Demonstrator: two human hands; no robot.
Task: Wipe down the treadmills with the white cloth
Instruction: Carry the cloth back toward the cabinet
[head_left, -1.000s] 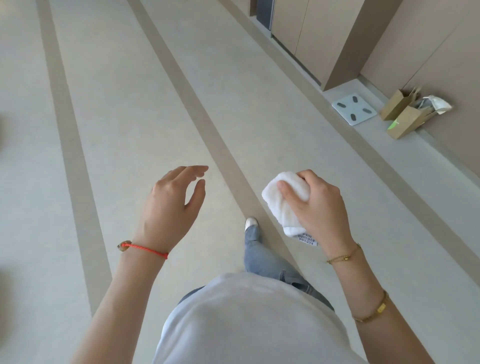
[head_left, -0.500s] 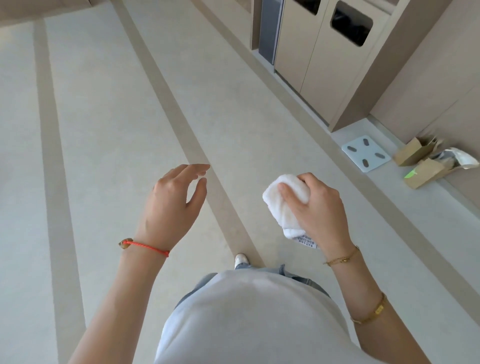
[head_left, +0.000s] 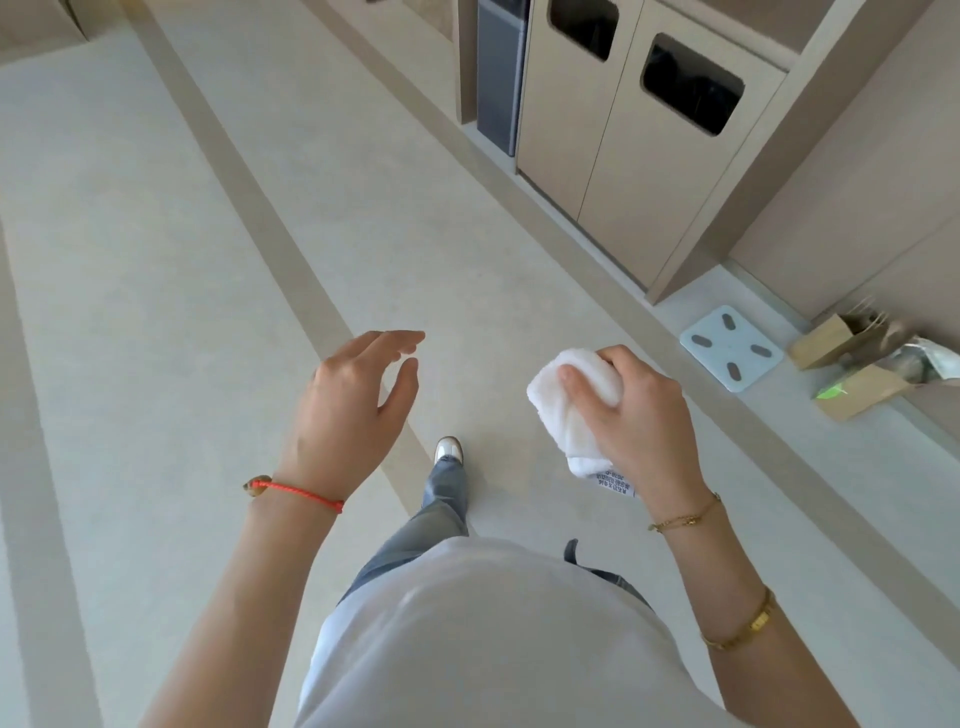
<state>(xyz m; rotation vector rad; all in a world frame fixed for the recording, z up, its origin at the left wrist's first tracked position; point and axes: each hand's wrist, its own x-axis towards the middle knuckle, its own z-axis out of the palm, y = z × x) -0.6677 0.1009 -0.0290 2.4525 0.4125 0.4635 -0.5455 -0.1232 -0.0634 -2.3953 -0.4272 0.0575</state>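
My right hand (head_left: 631, 410) grips a bunched white cloth (head_left: 558, 400), its printed label hanging out below the palm. My left hand (head_left: 353, 405) hovers in front of me at the same height, fingers loosely bent and holding nothing. No treadmill is in view. Below the hands I see my white shirt, grey jeans and one shoe (head_left: 449, 449) stepping forward on the pale floor.
A beige cabinet with two dark bin openings (head_left: 639, 150) stands against the right wall, a dark grey unit (head_left: 498, 73) beside it. A white bathroom scale (head_left: 730, 353) and brown paper bags (head_left: 852, 364) lie on the floor at right. Tan stripes run along the pale floor (head_left: 156, 260).
The view has tilted up and moved on: cabinet, scale and bags shifted down and right, the bin openings appeared. A foot stepped forward. Both hands kept their pose.
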